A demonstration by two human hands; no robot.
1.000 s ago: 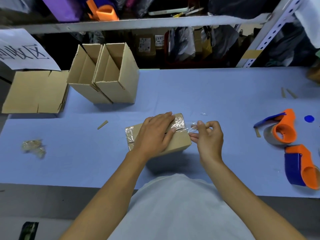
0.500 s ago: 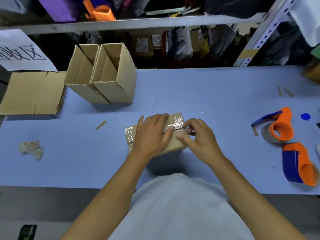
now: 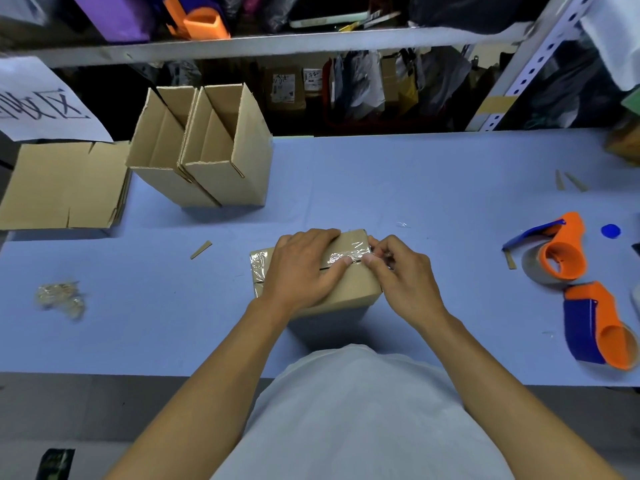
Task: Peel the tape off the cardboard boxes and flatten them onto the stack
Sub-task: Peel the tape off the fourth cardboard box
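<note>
1. Near the surface's [image 3: 433, 188] front edge, at its middle, stands the taped box [image 3: 349, 289]. The left hand [image 3: 301, 268] lies on its top with fingers spread, pressing it down.
2. The right hand [image 3: 401, 275] pinches the tape [image 3: 346, 254] at the box's right edge. The clear film looks thin and crinkled; pulled too sharply, it could tear short or strip the cardboard's paper face.
3. If the left hand eases its pressure, the light box may slide or tip on the smooth blue cover.
4. Toward the right edge lie two orange-and-blue tape dispensers [image 3: 561, 254].
5. Farther off, two open boxes [image 3: 207, 161] stand upright; the flattened stack [image 3: 62, 185] of matte brown board sits at the far left corner.
</note>
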